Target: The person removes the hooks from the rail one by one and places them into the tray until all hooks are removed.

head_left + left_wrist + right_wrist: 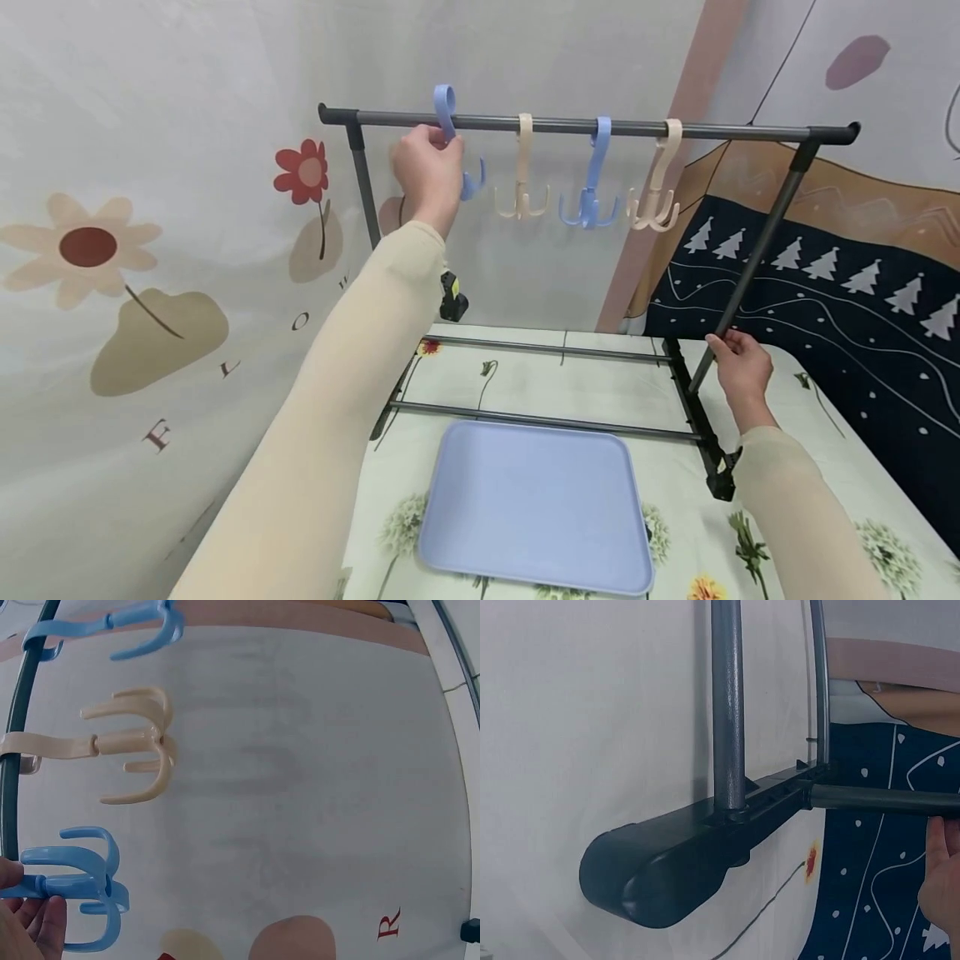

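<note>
Head view shows you, nearest, the blue tray (536, 508), its far edge close to the front lower rail (540, 419); past it your right hand (742, 375) holds the slanted post (757, 254) near its base, and your left hand (429, 171) pinches the left blue hook (444, 98), whose loop rises above the top bar (562, 125). Left wrist view shows this hook's prongs, partly hidden in head view, and right wrist view the rounded foot (667, 862). Along the bar, a gap separates your hook from the nearest cream hook (523, 158), and a longer stretch runs from the rightmost cream hook (660, 167) to the right end.
</note>
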